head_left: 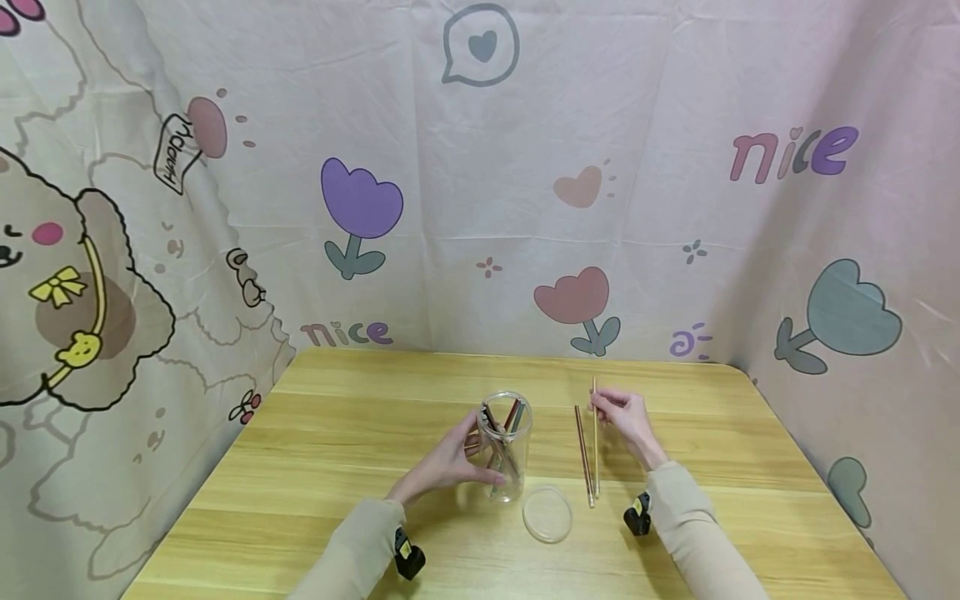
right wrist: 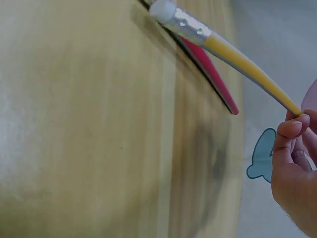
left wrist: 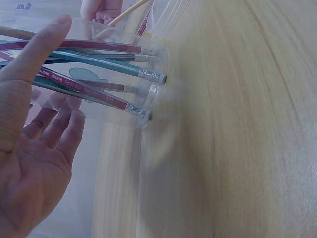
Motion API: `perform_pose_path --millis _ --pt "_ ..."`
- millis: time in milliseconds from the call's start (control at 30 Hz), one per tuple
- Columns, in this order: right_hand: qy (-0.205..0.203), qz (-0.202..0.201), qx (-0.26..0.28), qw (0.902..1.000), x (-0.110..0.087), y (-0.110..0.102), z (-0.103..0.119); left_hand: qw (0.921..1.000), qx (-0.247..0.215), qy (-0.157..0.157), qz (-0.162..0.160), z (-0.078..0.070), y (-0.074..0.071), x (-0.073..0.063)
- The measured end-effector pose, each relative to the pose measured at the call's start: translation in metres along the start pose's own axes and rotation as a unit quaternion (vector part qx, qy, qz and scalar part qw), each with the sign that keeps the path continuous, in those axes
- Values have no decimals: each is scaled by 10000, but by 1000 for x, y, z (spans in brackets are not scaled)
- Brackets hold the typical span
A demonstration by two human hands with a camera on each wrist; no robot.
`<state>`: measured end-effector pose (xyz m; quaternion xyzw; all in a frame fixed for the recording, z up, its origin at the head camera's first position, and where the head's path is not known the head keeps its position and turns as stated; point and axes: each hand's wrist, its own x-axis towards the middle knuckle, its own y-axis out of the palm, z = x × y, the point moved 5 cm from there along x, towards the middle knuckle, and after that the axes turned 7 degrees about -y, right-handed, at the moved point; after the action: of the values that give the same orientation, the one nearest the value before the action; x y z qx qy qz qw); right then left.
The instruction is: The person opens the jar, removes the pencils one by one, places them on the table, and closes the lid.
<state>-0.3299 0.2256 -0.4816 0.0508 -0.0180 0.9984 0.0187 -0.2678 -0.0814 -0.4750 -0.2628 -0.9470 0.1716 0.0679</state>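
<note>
My left hand [head_left: 450, 457] grips a clear jar [head_left: 517, 467] from its left side, thumb and fingers round the wall. Several pencils [left wrist: 99, 62] in red, green and dark colours lean inside the jar, eraser ends at its bottom. To the right, my right hand [head_left: 624, 417] pinches a yellow pencil [right wrist: 242, 64] near its upper end, with the white eraser end pointing toward me. Beside that pencil a red pencil [head_left: 584, 454] lies on the table, its eraser end also toward me.
A round clear lid [head_left: 547, 514] lies on the wooden table [head_left: 300, 467], just in front of the jar and to its right. Behind the table hangs a printed cloth [head_left: 465, 183], which also covers the left and right sides.
</note>
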Motion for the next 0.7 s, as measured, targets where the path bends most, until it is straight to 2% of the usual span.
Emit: perform_pose_path --millis 267,700 --pt "158 19 -101 9998 -1 2 -4 10000 -9 -36 4 0 -1 -1" --pt "338 638 -455 9964 1 5 -16 10000 -24 -12 -8 1 -1 0"
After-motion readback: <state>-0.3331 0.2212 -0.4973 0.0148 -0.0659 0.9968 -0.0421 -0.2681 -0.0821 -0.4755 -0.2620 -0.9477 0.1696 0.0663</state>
